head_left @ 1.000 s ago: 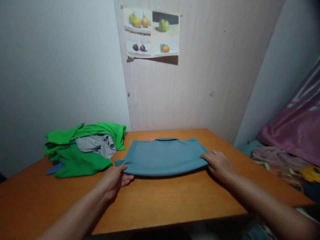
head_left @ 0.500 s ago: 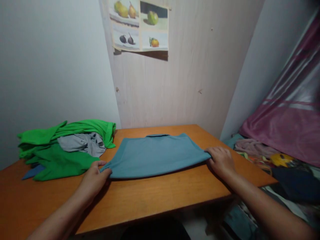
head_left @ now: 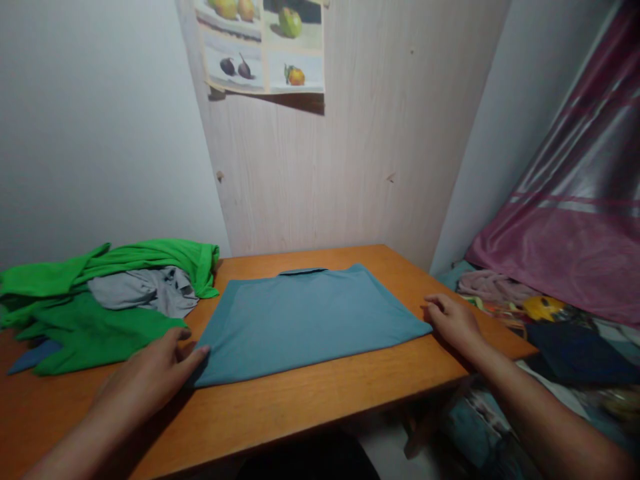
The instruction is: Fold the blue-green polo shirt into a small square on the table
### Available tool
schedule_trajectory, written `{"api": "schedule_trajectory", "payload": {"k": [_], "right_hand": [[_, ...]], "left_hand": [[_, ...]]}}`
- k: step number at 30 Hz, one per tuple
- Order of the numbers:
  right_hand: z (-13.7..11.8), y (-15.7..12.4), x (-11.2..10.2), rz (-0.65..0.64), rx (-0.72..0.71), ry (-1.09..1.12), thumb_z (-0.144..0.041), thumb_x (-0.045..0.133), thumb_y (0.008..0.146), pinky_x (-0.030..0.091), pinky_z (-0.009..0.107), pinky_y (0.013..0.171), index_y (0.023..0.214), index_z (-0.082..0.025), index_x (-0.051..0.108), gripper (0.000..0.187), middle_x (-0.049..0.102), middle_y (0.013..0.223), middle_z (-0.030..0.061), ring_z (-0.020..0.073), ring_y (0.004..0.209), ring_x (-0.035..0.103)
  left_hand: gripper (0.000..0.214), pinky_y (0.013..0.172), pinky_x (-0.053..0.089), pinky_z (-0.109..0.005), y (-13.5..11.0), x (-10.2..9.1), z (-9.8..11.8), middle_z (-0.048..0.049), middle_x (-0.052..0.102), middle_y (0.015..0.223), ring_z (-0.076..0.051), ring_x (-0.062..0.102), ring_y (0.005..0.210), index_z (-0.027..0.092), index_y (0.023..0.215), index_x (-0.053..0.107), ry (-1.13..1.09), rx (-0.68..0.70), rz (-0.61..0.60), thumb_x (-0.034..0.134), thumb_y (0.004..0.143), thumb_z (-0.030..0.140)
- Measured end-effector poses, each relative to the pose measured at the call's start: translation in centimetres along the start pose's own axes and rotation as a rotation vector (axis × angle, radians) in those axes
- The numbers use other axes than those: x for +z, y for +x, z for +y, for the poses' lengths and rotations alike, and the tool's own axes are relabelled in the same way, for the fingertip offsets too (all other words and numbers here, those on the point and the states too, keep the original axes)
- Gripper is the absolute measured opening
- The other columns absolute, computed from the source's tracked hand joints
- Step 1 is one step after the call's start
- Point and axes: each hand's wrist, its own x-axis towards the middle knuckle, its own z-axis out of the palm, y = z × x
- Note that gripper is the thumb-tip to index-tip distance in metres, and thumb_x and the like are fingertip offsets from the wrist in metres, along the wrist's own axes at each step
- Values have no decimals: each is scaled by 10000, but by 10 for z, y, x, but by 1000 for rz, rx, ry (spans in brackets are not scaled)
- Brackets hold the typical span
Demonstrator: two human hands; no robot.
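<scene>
A blue-grey shirt (head_left: 305, 327) lies spread in a flat folded shape on the wooden table, with what looks like its collar at the far edge. My left hand (head_left: 163, 363) is beside the shirt's near left corner; thumb and fingers are apart and the thumb tip is at the cloth's edge. At the near right corner is my right hand (head_left: 454, 325), its fingers loosely bent and apart, with the corner's tip close against the hand. Neither hand grips the cloth.
On the left of the table (head_left: 280, 413) sits a pile of green clothes (head_left: 115, 333) with a grey cloth (head_left: 145, 290) among them. Past the table's right edge are a pink curtain (head_left: 545, 253), a dark folded cloth (head_left: 583, 353) and other fabric. A fruit picture (head_left: 263, 50) hangs on the wall.
Both hands have let go of the shirt's near corners. The near edge has come closer to me and lies flatter and wider. The view has shifted slightly right.
</scene>
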Motion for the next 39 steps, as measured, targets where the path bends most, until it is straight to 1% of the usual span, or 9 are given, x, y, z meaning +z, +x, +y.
{"api": "schedule_trajectory", "payload": {"k": [4, 9, 14, 19, 23, 26, 29, 32, 39], "right_hand": [[-25, 11, 4, -47, -99, 34, -387, 469, 938, 498, 352, 790, 1095, -221, 708, 331, 766, 1028, 87, 259, 931, 701], [-74, 7, 21, -233, -435, 47, -422, 489, 957, 486, 389, 909, 1102, -224, 720, 337, 735, 1114, 110, 277, 1046, 662], [-85, -11, 29, -355, -548, -15, -434, 490, 980, 470, 404, 920, 1027, -225, 723, 316, 710, 1028, 108, 270, 1004, 636], [-78, -26, 14, -393, -521, 17, -461, 486, 981, 467, 368, 853, 944, -234, 697, 312, 676, 941, 86, 243, 920, 624], [-78, -16, 9, -497, -434, 149, -531, 482, 962, 459, 318, 725, 798, -226, 653, 386, 656, 811, 50, 207, 774, 608], [-74, 14, 20, -425, -256, 251, -526, 476, 938, 422, 285, 610, 705, -218, 584, 401, 606, 684, 30, 183, 667, 565], [-69, 52, 36, -292, -59, 234, -420, 490, 900, 382, 259, 536, 665, -208, 569, 326, 588, 638, 31, 165, 611, 543], [-67, 83, 48, -320, 88, 132, -332, 549, 842, 374, 246, 514, 637, -189, 594, 254, 586, 599, 38, 152, 567, 546], [-78, 114, 66, -390, 218, 67, -355, 666, 746, 424, 290, 480, 577, -192, 601, 244, 530, 477, 27, 174, 463, 540]], "left_hand": [[471, 956, 467, -441, 9, -5, 36, -148, 690, 1170, -317, 621, 1092, 157, 1145, 628, 99, 254, 153, 416, 942, 526], [386, 996, 459, -431, 11, 25, 71, -122, 670, 1199, -290, 603, 1141, 206, 1139, 666, 16, 502, -31, 463, 955, 479], [372, 1010, 447, -430, -5, 42, 61, -113, 654, 1192, -272, 596, 1128, 209, 1195, 631, -42, 474, -93, 470, 977, 464], [375, 983, 448, -399, -21, 22, 47, -92, 642, 1170, -262, 592, 1101, 238, 1168, 641, -70, 461, -150, 499, 953, 510], [414, 845, 466, -363, -6, 0, 54, -76, 667, 984, -264, 620, 951, 229, 972, 684, -2, 421, -275, 493, 920, 593], [432, 790, 463, -352, 22, 0, 73, -84, 687, 940, -263, 634, 891, 221, 926, 686, 13, 415, -302, 436, 944, 572], [418, 845, 477, -368, 50, 20, 96, -109, 704, 999, -273, 647, 943, 202, 974, 693, 3, 446, -246, 414, 954, 514], [473, 969, 465, -408, 65, 48, 109, -157, 697, 1157, -291, 641, 1082, 158, 1145, 682, 7, 492, -185, 408, 959, 496], [671, 1193, 270, -539, 61, 80, 105, -164, 459, 1556, -344, 394, 1454, 168, 1465, 526, 86, 428, -203, 360, 972, 591]]}}
